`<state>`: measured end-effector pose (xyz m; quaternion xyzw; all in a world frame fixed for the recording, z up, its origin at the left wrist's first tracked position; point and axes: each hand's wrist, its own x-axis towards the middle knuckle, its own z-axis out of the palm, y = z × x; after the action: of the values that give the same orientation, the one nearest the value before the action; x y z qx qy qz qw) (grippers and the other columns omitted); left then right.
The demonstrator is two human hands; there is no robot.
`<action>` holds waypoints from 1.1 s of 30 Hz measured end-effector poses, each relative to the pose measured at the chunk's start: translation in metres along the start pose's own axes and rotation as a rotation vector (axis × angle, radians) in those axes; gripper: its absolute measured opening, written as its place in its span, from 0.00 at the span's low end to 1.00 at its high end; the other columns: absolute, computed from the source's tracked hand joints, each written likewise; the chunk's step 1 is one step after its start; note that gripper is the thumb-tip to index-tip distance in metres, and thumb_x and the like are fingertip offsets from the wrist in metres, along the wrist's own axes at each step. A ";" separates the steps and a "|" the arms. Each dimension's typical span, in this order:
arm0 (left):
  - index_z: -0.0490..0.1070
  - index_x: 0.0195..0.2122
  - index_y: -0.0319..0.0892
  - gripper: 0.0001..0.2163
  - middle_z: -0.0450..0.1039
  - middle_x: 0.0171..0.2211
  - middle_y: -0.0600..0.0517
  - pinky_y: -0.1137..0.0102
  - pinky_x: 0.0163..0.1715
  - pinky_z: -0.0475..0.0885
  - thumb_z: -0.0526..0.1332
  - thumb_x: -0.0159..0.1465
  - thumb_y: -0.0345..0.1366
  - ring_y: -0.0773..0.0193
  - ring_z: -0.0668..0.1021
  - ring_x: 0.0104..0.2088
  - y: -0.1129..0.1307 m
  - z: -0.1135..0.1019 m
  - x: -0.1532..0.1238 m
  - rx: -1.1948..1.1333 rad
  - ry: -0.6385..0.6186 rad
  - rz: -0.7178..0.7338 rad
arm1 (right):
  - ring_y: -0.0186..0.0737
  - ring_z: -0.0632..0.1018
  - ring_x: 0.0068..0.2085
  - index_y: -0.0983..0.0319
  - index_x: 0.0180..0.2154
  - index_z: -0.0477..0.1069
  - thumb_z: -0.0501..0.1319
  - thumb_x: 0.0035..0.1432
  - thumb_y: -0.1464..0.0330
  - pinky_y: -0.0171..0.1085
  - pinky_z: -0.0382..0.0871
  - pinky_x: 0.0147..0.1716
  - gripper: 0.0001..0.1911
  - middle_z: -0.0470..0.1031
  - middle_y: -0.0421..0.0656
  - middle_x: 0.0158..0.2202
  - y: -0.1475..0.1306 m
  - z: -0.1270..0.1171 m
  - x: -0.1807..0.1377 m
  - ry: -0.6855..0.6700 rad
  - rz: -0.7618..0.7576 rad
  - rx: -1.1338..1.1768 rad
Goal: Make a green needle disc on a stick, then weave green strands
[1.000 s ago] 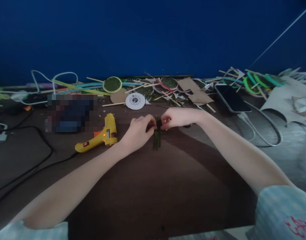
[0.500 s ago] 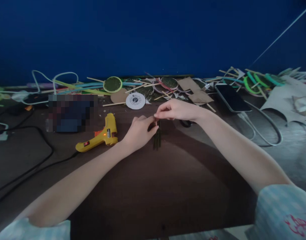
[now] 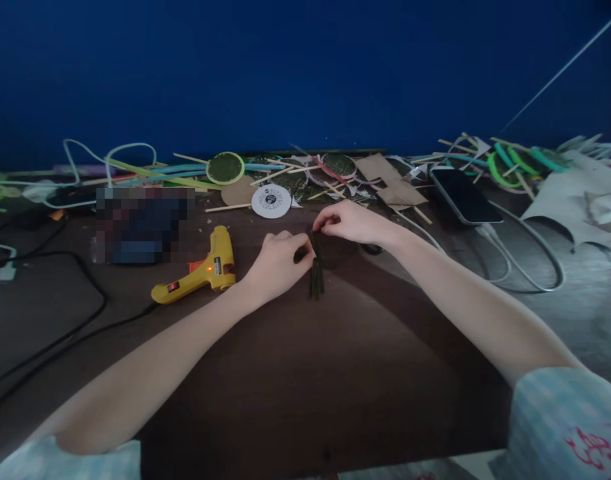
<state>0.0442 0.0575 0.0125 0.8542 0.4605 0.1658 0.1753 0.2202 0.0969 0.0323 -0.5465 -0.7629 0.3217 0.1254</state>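
A small dark green tassel-like bundle of thin strands (image 3: 316, 280) hangs down between my hands, just over the dark table. My left hand (image 3: 282, 261) pinches its side between thumb and forefinger. With its fingertips closed together, my right hand (image 3: 349, 221) grips the bundle's upper end. Fingers partly hide the top of the bundle, so its exact make is hard to see. To the left of my left hand lies a yellow hot glue gun (image 3: 212, 267) with an orange light glowing on it.
A white printed paper disc (image 3: 270, 201) lies beyond my hands among sticks, cardboard pieces (image 3: 385, 177) and round green-rimmed items (image 3: 225, 169). At the right is a phone (image 3: 465, 195) with a white cable (image 3: 550, 270). Black cords (image 3: 92, 320) run along the left.
My right hand has shifted slightly right, away from my left fingertips, and its fingers have curled more. More of the bundle's upper part shows between the hands.
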 end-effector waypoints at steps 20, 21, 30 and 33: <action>0.69 0.30 0.42 0.05 0.70 0.30 0.52 0.63 0.41 0.61 0.55 0.60 0.31 0.60 0.72 0.35 -0.001 0.002 -0.001 0.021 0.008 0.013 | 0.29 0.64 0.24 0.63 0.34 0.68 0.62 0.45 0.72 0.31 0.56 0.27 0.10 0.64 0.35 0.25 0.005 0.009 0.002 -0.008 -0.011 0.015; 0.69 0.30 0.42 0.05 0.70 0.30 0.52 0.63 0.41 0.61 0.55 0.60 0.31 0.60 0.72 0.35 -0.001 0.003 -0.001 0.023 0.010 0.015 | 0.29 0.64 0.24 0.63 0.34 0.67 0.62 0.45 0.73 0.31 0.56 0.27 0.11 0.64 0.35 0.25 0.005 0.009 0.002 -0.008 -0.009 0.011; 0.69 0.30 0.42 0.05 0.71 0.30 0.52 0.64 0.41 0.61 0.55 0.60 0.31 0.60 0.72 0.36 -0.002 0.002 -0.002 0.014 0.016 0.020 | 0.29 0.64 0.25 0.64 0.34 0.67 0.61 0.45 0.74 0.32 0.56 0.27 0.10 0.63 0.35 0.24 0.004 0.009 0.002 -0.020 -0.020 0.012; 0.69 0.30 0.42 0.04 0.71 0.30 0.52 0.64 0.41 0.61 0.55 0.60 0.31 0.60 0.72 0.36 -0.001 0.002 -0.002 0.007 0.018 0.017 | 0.29 0.64 0.25 0.64 0.34 0.67 0.61 0.45 0.75 0.32 0.56 0.27 0.10 0.62 0.34 0.24 0.005 0.008 0.002 -0.035 -0.027 0.021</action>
<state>0.0433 0.0566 0.0096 0.8572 0.4555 0.1731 0.1667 0.2188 0.0971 0.0231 -0.5291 -0.7689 0.3377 0.1222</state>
